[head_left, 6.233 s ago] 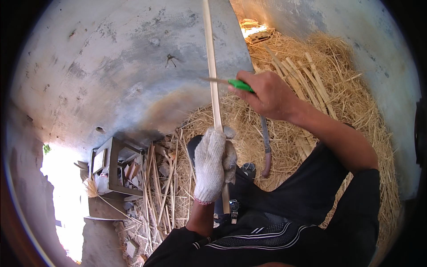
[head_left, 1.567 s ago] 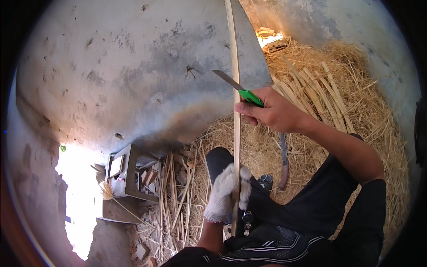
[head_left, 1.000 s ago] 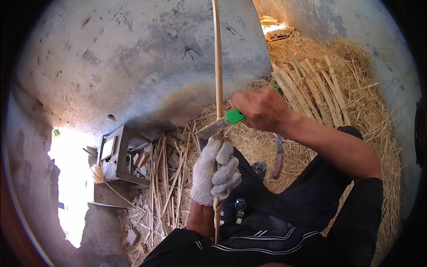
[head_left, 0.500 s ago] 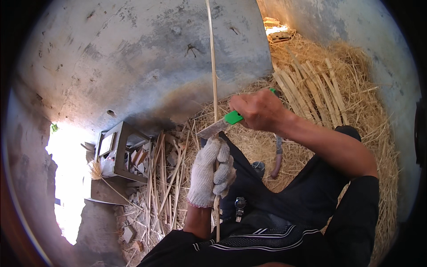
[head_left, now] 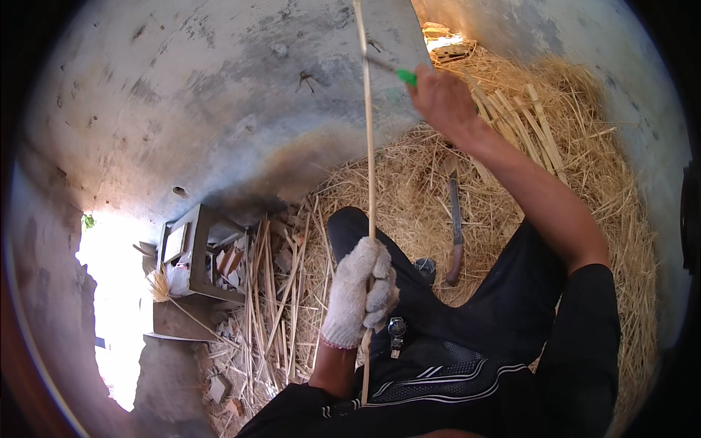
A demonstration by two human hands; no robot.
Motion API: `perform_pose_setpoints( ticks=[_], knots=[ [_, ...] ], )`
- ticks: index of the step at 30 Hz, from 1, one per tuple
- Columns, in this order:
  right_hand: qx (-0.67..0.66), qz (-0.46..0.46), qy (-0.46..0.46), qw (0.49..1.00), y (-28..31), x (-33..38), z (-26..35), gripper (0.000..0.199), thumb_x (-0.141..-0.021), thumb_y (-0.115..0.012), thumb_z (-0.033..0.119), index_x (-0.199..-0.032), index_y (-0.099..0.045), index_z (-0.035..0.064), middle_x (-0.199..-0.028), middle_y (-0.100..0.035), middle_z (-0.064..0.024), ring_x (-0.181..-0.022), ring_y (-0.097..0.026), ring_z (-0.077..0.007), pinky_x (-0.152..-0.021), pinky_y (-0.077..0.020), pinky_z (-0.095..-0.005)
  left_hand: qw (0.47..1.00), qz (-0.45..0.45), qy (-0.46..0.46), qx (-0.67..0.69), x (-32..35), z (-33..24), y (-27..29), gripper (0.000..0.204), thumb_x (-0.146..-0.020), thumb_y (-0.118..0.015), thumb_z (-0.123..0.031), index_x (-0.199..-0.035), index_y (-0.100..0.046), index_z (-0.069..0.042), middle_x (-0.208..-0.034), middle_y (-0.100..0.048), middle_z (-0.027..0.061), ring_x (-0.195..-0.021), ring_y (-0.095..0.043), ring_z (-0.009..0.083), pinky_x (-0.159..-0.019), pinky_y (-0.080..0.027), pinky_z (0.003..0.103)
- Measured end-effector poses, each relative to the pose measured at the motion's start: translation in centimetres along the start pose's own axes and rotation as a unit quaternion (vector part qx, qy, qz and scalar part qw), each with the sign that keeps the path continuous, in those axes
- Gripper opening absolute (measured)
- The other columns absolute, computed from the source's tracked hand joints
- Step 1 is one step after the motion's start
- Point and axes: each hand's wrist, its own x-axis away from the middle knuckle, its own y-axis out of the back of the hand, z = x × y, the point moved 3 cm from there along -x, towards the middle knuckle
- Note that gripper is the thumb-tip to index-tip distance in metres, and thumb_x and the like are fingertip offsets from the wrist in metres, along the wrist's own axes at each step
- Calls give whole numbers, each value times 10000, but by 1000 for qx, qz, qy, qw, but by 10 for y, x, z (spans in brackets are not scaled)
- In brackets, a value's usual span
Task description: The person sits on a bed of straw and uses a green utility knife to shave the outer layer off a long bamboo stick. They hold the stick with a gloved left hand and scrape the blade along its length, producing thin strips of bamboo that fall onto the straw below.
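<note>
My left hand, in a white knitted glove, is closed round a long thin pale strip of wood or bamboo. The strip runs upright from my lap past the top of the view. My bare right hand grips the green handle of a knife, far up along the strip. Its blade is blurred and points left, reaching the strip near its upper part; whether it touches cannot be made out. Between my legs a curved blade with a wooden handle lies on the shavings.
Pale shavings cover the floor, with flat split strips on them at the far right. Longer thin strips lie at the left beside a wooden cabinet holding rubble. A stained wall stands ahead; a bright opening is at the left.
My right hand has moved the knife up and away along the strip, from just above the glove. My left hand and the strip have shifted slightly right, the hand also a little nearer.
</note>
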Motion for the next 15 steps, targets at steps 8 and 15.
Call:
perform_pose_setpoints(
  ticks=[8,15],
  knots=[
    [-102,-17,-21,994,14,1,-53,300,-948,-569,243,-748,-622,25,-500,-542,-57,-355,-466,-113,-289,-330,-264,990,-29,-64,-118,-18,-19,-14,340,-1008,-484,-384,-823,-503,-100,-439,-362,-27,-274,-322,91,-245,-246,238],
    [-221,-57,347,910,45,65,56,208,-893,-616,198,-742,-555,69,-508,-543,-39,-373,-509,-143,-328,-376,-314,986,-37,-107,-122,-24,-38,-13,282,-1007,-504,-312,-913,-537,-49,-457,-402,-2,-287,-343,102,-267,-271,237]
  ],
)
